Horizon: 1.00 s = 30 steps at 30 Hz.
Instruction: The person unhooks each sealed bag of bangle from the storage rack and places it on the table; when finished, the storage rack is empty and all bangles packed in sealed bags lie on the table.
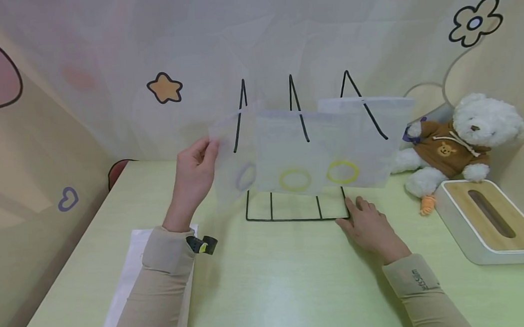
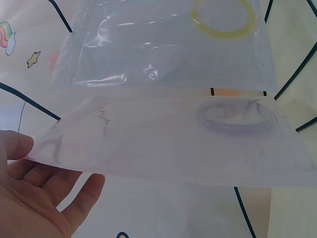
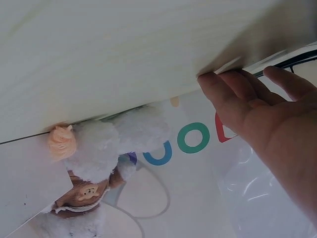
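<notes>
A black wire rack (image 1: 297, 220) stands on the table, with three prongs at its top. On its left prong hangs a clear plastic bag (image 1: 227, 170) holding a purple ring (image 2: 237, 128); my left hand (image 1: 196, 173) pinches this bag's outer edge between thumb and fingers. Another clear bag (image 1: 283, 144) with a yellow ring (image 1: 295, 179) hangs from the middle prong. The right prong carries a third bag (image 1: 371, 152), its yellow ring (image 1: 342, 172) near the lower left. My right hand (image 1: 370, 226) rests at the rack base's right front corner, fingers extended on the table.
White paper (image 1: 129, 271) lies under my left forearm. To the right sit a white teddy bear (image 1: 450, 142) in a brown top and a tissue box (image 1: 463, 221) with a wood-look lid. A decorated sheet (image 1: 210, 46) covers the wall behind the rack.
</notes>
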{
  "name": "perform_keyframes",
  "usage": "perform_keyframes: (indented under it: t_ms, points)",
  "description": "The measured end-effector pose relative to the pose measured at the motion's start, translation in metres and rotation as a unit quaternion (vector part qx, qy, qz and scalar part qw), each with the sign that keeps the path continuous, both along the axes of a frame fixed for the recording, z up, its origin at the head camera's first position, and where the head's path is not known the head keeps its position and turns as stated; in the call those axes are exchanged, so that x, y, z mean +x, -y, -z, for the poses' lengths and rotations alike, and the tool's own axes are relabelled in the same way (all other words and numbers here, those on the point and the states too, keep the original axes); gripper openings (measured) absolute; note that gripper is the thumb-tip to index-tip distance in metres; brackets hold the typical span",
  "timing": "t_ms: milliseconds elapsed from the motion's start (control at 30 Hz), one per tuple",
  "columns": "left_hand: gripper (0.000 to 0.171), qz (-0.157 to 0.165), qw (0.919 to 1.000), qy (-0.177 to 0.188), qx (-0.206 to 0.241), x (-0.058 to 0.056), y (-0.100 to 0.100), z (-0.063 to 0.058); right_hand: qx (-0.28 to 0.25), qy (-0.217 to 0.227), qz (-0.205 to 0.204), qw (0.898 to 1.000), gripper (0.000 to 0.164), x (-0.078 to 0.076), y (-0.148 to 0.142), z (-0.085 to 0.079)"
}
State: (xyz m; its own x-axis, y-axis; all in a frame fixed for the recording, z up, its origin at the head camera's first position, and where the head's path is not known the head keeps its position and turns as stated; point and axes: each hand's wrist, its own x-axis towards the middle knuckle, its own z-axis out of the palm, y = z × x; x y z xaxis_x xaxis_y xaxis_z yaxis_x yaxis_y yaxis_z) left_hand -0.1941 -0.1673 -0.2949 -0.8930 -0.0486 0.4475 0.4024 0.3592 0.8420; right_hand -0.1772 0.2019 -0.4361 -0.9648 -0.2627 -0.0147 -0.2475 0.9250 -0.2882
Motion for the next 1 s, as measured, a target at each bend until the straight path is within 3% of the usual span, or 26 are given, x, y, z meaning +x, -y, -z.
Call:
perform_keyframes:
  t_ms: [267,733,1000]
  points:
    - [0.024,0.012,0.9998,-0.014,-0.006,-0.0016,-0.0063,-0.0008,0.007,0.002,0.006,1.0,0.069,0.0012,-0.0031,0.0011]
    - [0.027,-0.037,0.9987,-0.025,-0.024,0.0036,-0.0051,-0.0016,0.002,-0.001,0.0,1.0,0.068,0.0014,-0.0006,0.0005]
    - [0.026,-0.039,0.9979,-0.045,-0.025,0.0063,-0.0042,-0.003,0.004,-0.005,-0.002,1.0,0.068,0.001,0.0015,-0.0005]
